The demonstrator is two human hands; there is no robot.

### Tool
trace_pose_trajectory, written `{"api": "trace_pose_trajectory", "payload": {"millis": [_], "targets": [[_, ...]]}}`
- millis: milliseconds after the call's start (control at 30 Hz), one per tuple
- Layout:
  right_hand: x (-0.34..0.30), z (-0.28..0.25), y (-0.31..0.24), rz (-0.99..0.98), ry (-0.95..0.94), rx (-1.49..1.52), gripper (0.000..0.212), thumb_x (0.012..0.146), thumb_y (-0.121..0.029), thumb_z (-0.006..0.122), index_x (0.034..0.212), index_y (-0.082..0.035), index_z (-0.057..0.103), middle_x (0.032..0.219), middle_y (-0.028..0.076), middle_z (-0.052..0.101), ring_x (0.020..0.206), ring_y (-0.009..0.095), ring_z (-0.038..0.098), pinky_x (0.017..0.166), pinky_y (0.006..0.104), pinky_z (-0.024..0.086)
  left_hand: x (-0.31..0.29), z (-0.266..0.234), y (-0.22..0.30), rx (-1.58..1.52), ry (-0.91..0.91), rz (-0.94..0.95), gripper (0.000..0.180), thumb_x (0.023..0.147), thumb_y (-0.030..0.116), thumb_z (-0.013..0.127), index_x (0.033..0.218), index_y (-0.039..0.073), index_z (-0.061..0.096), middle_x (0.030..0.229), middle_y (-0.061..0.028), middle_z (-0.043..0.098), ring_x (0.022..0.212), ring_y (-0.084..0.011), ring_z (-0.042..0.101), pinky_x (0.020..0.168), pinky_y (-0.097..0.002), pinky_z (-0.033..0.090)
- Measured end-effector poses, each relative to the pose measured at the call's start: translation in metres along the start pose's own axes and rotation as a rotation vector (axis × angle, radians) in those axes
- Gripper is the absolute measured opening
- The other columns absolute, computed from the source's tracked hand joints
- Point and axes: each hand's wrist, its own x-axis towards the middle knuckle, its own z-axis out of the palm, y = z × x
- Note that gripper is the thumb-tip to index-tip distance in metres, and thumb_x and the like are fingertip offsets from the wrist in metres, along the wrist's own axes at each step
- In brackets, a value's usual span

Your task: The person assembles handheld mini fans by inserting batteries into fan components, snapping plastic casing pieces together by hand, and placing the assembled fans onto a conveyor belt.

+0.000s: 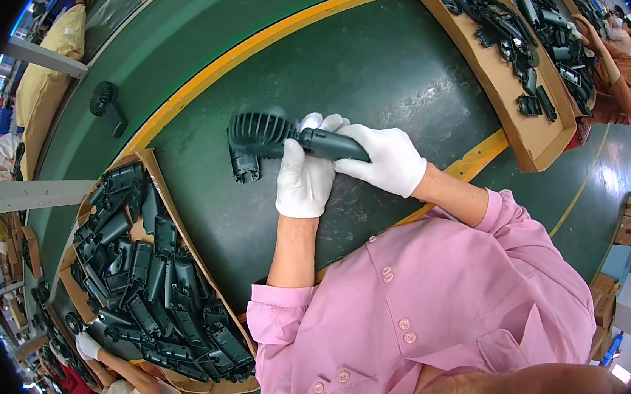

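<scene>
A dark green handheld fan (pixel 260 132) with a ribbed round head is held above the green worktop. My left hand (pixel 306 179), in a white glove, grips it where head and handle meet, thumb up along the near side. My gloved right hand (pixel 387 156) is closed round the handle (pixel 333 145). The fan's head points left and looks slightly blurred. Just beneath it, on the worktop, lies a small dark plastic housing part (pixel 245 166), partly covered by the fan head.
A cardboard box (pixel 172 211) full of dark handle shells stands at left. At right is a cardboard tray (pixel 484 89) with dark parts. Another fan (pixel 105 107) lies on a green belt beyond the yellow edge strip (pixel 241 51). Co-workers sit at lower left and far right.
</scene>
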Motion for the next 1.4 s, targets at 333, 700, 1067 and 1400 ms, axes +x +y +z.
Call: {"api": "trace_pose_trajectory", "payload": {"millis": [333, 700, 1067, 1400], "targets": [[0.006, -0.014, 0.008, 0.573, -0.33, 1.019, 0.039, 0.091, -0.035, 0.054, 0.102, 0.003, 0.061, 0.082, 0.01, 0.066, 0.06, 0.012, 0.061, 0.051, 0.022, 0.047, 0.001, 0.009, 0.007, 0.112, 0.056, -0.052, 0.088, 0.071, 0.074, 0.062, 0.127, 0.008, 0.047, 0.129, -0.0161, 0.052, 0.121, -0.0296, 0.047, 0.085, -0.0399, 0.045], [0.068, -0.007, 0.02, 0.701, -0.152, 1.51, 0.036, 0.1, -0.036, 0.043, 0.102, -0.003, 0.058, 0.076, 0.012, 0.064, 0.052, 0.015, 0.055, 0.045, 0.026, 0.042, 0.007, 0.004, -0.002, 0.145, 0.164, 0.012, 0.081, 0.089, 0.063, 0.049, 0.139, 0.001, 0.033, 0.135, -0.0165, 0.045, 0.127, -0.0328, 0.043, 0.102, -0.0437, 0.038], [0.176, 0.042, 0.049, 0.535, -0.216, 1.019, 0.036, 0.095, -0.031, 0.052, 0.111, 0.001, 0.055, 0.089, 0.019, 0.065, 0.063, 0.02, 0.06, 0.048, 0.0286, 0.047, 0.0, -0.014, -0.001, 0.104, 0.106, -0.057, 0.042, 0.095, 0.031, 0.057, 0.127, 0.004, 0.049, 0.116, -0.0166, 0.059, 0.106, -0.0283, 0.059, 0.092, -0.0422, 0.048], [0.107, 0.041, 0.027, 0.239, -0.103, 0.765, 0.032, 0.088, -0.022, 0.057, 0.11, 0.001, 0.062, 0.077, 0.008, 0.067, 0.063, 0.011, 0.061, 0.057, 0.0246, 0.05, -0.004, 0.009, 0.005, 0.277, -0.049, 0.057, 0.026, 0.093, 0.03, 0.059, 0.096, 0.004, 0.059, 0.097, -0.0112, 0.063, 0.089, -0.0226, 0.062, 0.082, -0.0387, 0.05]]}}
